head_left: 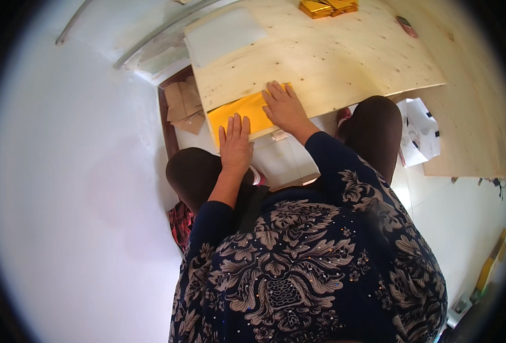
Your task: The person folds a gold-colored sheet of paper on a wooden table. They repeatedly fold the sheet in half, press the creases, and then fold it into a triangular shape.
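A yellow-orange strip of paper [243,106] lies along the near left edge of the wooden table, its long side following the edge. My left hand [236,147] rests its outstretched fingers on the strip's near part, with the palm over the table edge. Farther right, my right hand [286,110] lies flat with fingers extended on the strip's right end. Neither hand grips anything. The fingers cover parts of the paper.
At the table's [321,63] far side sits a stack of shiny gold folded pieces [328,7]. A pale sheet [225,35] lies far left, a small red-and-dark object [406,26] far right. Brown paper pieces [184,106] are left below; a white bag [418,131] hangs right.
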A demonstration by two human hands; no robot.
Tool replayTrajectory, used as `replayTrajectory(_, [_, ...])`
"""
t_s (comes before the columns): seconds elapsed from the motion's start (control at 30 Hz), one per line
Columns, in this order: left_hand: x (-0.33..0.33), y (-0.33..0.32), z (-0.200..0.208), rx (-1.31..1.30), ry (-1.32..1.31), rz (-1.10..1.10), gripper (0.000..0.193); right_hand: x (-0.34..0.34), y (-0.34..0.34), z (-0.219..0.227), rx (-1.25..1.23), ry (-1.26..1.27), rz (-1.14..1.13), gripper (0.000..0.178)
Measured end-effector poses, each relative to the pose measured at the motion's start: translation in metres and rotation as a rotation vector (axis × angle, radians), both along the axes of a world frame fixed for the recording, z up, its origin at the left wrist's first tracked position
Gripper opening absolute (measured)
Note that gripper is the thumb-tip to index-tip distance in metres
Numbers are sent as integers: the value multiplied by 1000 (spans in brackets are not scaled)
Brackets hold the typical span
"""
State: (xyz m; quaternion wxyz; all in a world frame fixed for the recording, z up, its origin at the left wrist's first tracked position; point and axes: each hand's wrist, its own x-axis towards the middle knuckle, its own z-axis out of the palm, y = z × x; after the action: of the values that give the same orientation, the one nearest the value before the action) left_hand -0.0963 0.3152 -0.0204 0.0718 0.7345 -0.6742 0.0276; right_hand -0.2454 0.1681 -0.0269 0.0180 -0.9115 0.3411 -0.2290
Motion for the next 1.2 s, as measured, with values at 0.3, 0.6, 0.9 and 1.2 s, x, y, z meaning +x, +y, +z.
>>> replayTrajectory(0.3, [-13, 5, -8, 8, -25, 70, 81, -28, 10, -6, -2, 31, 83, 57])
replayTrajectory(0.6, [-15, -1, -19, -95, -37, 100, 57, -54, 11, 18, 48, 269, 370, 78])
replayTrajectory(0.9, [-22, 0, -12, -108, 94, 154, 54, -49, 8, 9, -24, 349, 350, 77])
replayTrajectory(1.2, [-26, -5, -10, -83, 259, -113, 71, -60, 20, 13, 29, 296, 350, 66])
